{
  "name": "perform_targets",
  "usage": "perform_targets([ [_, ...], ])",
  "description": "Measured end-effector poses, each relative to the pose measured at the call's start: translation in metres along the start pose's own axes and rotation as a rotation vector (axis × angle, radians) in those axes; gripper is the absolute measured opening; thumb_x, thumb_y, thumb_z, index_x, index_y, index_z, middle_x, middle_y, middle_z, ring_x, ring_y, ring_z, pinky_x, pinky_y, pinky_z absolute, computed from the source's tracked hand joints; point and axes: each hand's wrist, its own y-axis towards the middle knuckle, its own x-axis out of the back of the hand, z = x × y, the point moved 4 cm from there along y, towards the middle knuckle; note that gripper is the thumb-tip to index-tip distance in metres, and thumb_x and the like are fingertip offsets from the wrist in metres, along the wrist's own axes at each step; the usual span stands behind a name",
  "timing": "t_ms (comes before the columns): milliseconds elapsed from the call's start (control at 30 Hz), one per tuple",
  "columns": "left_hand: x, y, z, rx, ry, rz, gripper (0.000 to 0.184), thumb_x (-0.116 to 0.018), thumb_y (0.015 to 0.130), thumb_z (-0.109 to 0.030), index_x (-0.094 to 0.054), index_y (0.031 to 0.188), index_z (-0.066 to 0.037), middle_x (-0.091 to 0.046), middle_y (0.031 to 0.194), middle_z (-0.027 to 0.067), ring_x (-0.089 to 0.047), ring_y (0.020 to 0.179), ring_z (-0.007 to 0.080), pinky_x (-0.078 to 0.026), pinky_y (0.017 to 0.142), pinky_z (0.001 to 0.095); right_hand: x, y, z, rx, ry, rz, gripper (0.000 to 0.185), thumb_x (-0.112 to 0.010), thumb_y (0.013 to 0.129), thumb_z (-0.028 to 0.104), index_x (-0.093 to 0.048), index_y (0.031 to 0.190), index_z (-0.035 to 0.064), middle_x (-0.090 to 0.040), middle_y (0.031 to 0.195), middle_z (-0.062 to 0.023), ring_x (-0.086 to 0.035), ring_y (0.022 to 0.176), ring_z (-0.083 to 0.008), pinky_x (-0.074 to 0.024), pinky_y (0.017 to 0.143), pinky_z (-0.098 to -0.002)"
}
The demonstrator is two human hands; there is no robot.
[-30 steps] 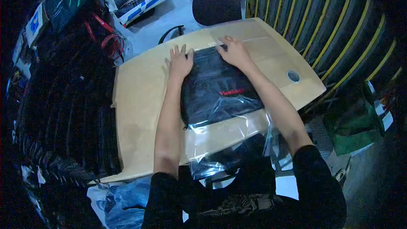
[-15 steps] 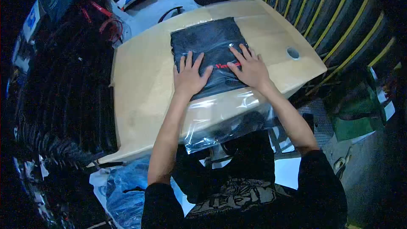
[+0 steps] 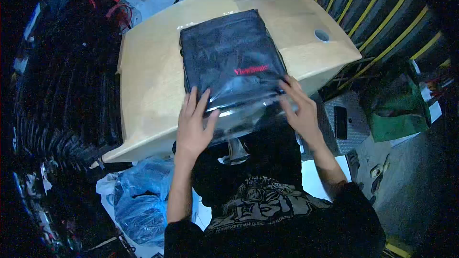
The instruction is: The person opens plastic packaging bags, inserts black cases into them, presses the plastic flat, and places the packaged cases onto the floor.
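Observation:
A folded black fabric item (image 3: 224, 50) with a red ViewSonic logo lies flat inside a clear plastic bag (image 3: 239, 110). The bag's loose front part reaches over the near edge of the light wooden tabletop (image 3: 148, 86). My left hand (image 3: 195, 126) rests at the bag's near left corner, fingers stretched and apart. At the near right corner is my right hand (image 3: 302, 112), thumb and fingers apart against the plastic. Its fingertips are slightly blurred.
A tall stack of black folded material (image 3: 71, 91) stands left of the tabletop. Blue plastic wrapping (image 3: 143, 200) lies below at the left. Yellow-striped dark ribs (image 3: 377, 24) line the right side. A green bag (image 3: 397, 110) and a phone-like dark object (image 3: 340, 122) are at the right.
Both hands have moved from the middle of the black item to the bag's near corners. Bag and item have slid towards my body, and the view has shifted slightly.

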Motion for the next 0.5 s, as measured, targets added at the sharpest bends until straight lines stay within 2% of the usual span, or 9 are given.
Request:
perform_targets([
  [67,0.01,-0.031,0.009,0.188,-0.311,-0.273,0.046,-0.061,0.089,-0.02,-0.05,0.13,-0.003,-0.052,0.129,0.0236,-0.053,0.116,0.0337,-0.043,0.096,0.0375,0.004,-0.015,-0.015,-0.245,0.287,-0.11,0.038,-0.063,0.089,0.018,-0.055,0.122,-0.0007,-0.062,0.109,-0.0117,-0.06,0.097,-0.021,-0.0469,0.086,-0.0318],
  [100,0.01,-0.047,0.015,0.487,-0.534,-0.345,0.04,-0.062,0.088,-0.013,-0.052,0.125,0.001,-0.061,0.115,0.0193,-0.062,0.098,0.0231,-0.049,0.082,0.032,0.002,-0.018,-0.027,-0.349,0.442,-0.149,0.036,-0.063,0.09,0.019,-0.057,0.117,-0.0029,-0.063,0.102,-0.0093,-0.061,0.089,-0.0168,-0.0486,0.081,-0.0289],
  [133,0.016,-0.054,0.006,0.528,-0.563,-0.521,0.035,-0.062,0.089,-0.013,-0.054,0.118,0.003,-0.063,0.102,0.0142,-0.061,0.084,0.0156,-0.05,0.071,0.0288,0.0,-0.022,-0.038,-0.448,0.591,-0.205,0.035,-0.064,0.09,0.019,-0.058,0.113,-0.0052,-0.064,0.095,-0.0069,-0.061,0.081,-0.0125,-0.0503,0.076,-0.0261],
  [200,0.0,-0.066,0.021,0.666,-0.782,-0.476,0.034,-0.065,0.088,-0.016,-0.055,0.115,0.003,-0.062,0.094,0.0101,-0.059,0.078,0.0114,-0.049,0.063,0.0261,-0.011,-0.026,-0.061,-0.684,0.758,-0.025,0.032,-0.064,0.09,0.019,-0.059,0.111,-0.0048,-0.063,0.09,-0.0066,-0.061,0.078,-0.0124,-0.0502,0.073,-0.0254],
  [267,-0.021,-0.072,0.038,0.895,-1.21,-0.276,0.034,-0.068,0.086,-0.019,-0.057,0.11,0.002,-0.061,0.086,0.0063,-0.056,0.067,0.0093,-0.046,0.055,0.0229,-0.017,-0.028,-0.076,-0.726,0.843,0.09,0.025,-0.063,0.09,0.019,-0.061,0.104,-0.002,-0.062,0.083,-0.0053,-0.06,0.075,-0.0116,-0.0496,0.068,-0.0246],
  [333,-0.024,-0.073,0.044,0.903,-1.262,-0.115,0.026,-0.07,0.085,-0.023,-0.06,0.098,-0.002,-0.062,0.077,0.0037,-0.057,0.06,0.0107,-0.045,0.051,0.023,-0.02,-0.035,-0.087,-0.801,0.979,0.239,0.022,-0.063,0.091,0.019,-0.062,0.1,-0.0005,-0.063,0.082,-0.0055,-0.061,0.075,-0.0119,-0.0498,0.067,-0.0249],
  [367,-0.026,-0.072,0.047,0.894,-1.278,-0.059,0.024,-0.07,0.085,-0.023,-0.061,0.095,-0.003,-0.062,0.076,0.0035,-0.058,0.058,0.0112,-0.045,0.05,0.0232,-0.018,-0.036,-0.083,-0.814,0.982,0.247,0.02,-0.063,0.091,0.021,-0.063,0.094,0.0014,-0.063,0.079,-0.0054,-0.061,0.07,-0.0123,-0.0503,0.064,-0.0254],
  [433,-0.025,-0.07,0.05,0.916,-1.365,0.044,0.019,-0.07,0.086,-0.023,-0.06,0.089,-0.006,-0.063,0.074,0.0042,-0.062,0.058,0.0131,-0.045,0.049,0.0238,-0.011,-0.039,-0.072,-0.844,0.982,0.276,0.021,-0.063,0.091,0.022,-0.063,0.092,0.0017,-0.063,0.075,-0.0049,-0.06,0.066,-0.012,-0.0506,0.062,-0.0252],
  [500,-0.02,-0.061,0.052,0.913,-1.288,0.005,0.017,-0.07,0.086,-0.021,-0.061,0.087,-0.007,-0.064,0.073,0.0045,-0.063,0.058,0.0139,-0.045,0.049,0.0235,-0.012,-0.039,-0.065,-0.863,0.981,0.247,0.021,-0.063,0.091,0.023,-0.063,0.086,0.0032,-0.062,0.068,-0.0035,-0.057,0.057,-0.0104,-0.0482,0.056,-0.0236],
])
